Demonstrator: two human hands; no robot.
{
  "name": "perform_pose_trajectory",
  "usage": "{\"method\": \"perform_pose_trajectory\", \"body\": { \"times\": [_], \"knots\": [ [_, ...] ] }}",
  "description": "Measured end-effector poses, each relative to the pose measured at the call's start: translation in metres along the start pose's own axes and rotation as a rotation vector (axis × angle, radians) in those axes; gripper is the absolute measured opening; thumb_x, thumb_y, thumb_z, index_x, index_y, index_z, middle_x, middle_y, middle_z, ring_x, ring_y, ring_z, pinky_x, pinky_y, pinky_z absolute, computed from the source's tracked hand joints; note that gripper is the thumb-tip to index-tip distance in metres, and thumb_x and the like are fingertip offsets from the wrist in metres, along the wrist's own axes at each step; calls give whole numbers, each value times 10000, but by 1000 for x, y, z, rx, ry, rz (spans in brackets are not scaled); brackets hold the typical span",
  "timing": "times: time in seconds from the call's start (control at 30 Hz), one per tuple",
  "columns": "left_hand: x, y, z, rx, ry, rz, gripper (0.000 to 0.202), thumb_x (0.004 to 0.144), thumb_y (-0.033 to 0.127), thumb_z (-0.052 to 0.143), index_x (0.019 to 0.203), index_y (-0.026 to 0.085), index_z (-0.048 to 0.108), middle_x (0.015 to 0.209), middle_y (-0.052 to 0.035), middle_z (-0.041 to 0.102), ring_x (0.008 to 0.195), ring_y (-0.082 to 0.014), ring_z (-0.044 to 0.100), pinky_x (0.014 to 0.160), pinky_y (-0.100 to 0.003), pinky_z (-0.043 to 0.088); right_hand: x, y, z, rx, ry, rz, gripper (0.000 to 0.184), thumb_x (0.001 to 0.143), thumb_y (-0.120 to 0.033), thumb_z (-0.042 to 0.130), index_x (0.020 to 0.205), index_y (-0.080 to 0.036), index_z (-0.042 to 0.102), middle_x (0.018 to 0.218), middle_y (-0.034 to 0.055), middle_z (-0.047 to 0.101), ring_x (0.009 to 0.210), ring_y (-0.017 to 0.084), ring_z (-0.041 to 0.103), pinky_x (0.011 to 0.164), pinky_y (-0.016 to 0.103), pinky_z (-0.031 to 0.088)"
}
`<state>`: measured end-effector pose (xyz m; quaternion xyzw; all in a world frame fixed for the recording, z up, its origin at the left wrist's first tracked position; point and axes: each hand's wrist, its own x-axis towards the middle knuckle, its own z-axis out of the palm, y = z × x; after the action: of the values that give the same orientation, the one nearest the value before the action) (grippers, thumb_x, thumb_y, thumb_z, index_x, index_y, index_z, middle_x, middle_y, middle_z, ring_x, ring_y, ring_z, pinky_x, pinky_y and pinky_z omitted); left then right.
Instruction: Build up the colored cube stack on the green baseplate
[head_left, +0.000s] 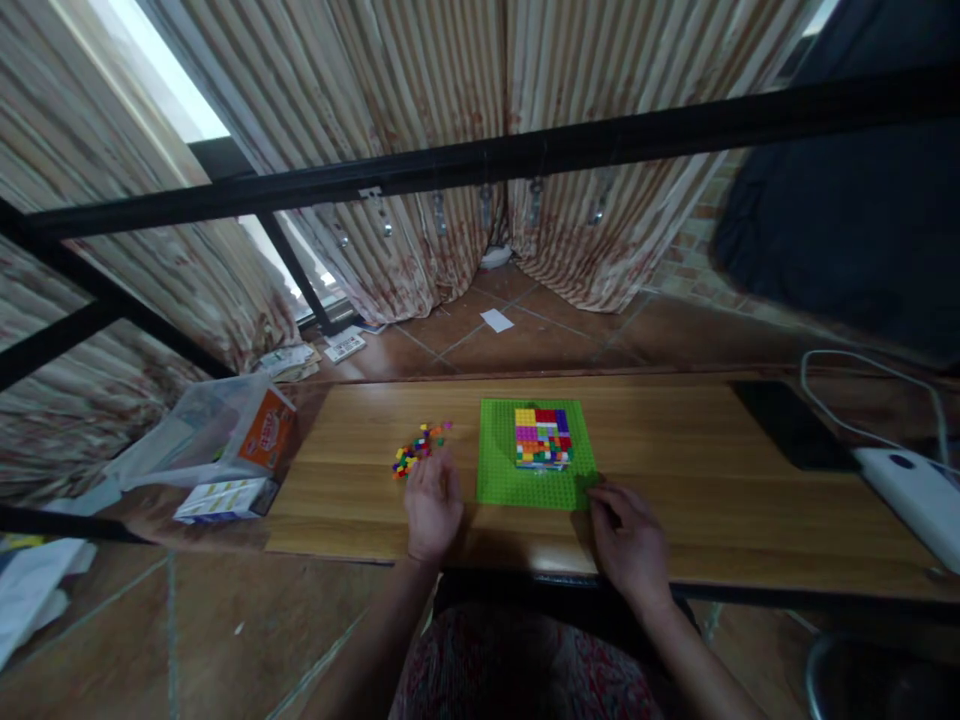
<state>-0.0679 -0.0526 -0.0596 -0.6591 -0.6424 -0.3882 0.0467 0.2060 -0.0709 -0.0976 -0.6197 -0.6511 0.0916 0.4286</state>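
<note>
While left hand (433, 508) at loose bricks (406, 459), right hand (630, 535) at green baseplate (496, 460).

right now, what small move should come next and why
Probably pinch one brick from the loose pile with the left hand: that hand is right at the pile, while the right hand is by the green baseplate's near right corner, seemingly placed to steady it.

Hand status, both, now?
Left hand: partly curled at the loose bricks; any hold can't be told.
Right hand: partly curled at the green baseplate; grip can't be told.
</note>
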Motion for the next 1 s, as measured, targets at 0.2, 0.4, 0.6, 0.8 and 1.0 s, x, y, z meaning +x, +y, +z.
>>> {"method": "perform_pose_trajectory", "body": {
  "times": [0.2,0.4,0.6,0.8,1.0],
  "knots": [
    [7,-25,-17,115,-51,-103,158,881,205,492,950,205,634,944,-72,701,907,-236,619,831,-387,477,0,2,0,-35,3,-21,271,904,-373,489,900,-203,700,996,104,694,949,248,634,872,407,501],
    [33,-20,-11,302,-172,-91,173,868,230,510,934,205,668,890,-91,686,856,-245,586,795,-389,427,-1,3,0,-48,-1,-43,262,904,-372,492,898,-208,697,1001,105,693,943,249,635,852,403,503],
    [51,-18,4,428,-285,-71,143,848,273,553,841,198,675,916,-109,695,913,-285,572,790,-412,391,0,3,1,-59,5,-35,262,905,-357,491,883,-196,696,986,105,695,939,244,631,858,399,501],
    [59,-10,1,411,-356,-55,177,871,205,496,827,179,666,846,-106,695,866,-270,602,794,-409,393,0,0,0,-51,-4,-22,248,908,-325,487,908,-196,699,998,105,689,949,238,627,862,402,506],
    [35,29,-1,-48,-294,-4,133,877,171,524,854,208,649,848,-34,693,838,-191,624,777,-331,450,1,0,0,-49,3,-28,239,900,-315,488,903,-209,703,996,96,690,955,233,632,859,394,513]
  ]
}}
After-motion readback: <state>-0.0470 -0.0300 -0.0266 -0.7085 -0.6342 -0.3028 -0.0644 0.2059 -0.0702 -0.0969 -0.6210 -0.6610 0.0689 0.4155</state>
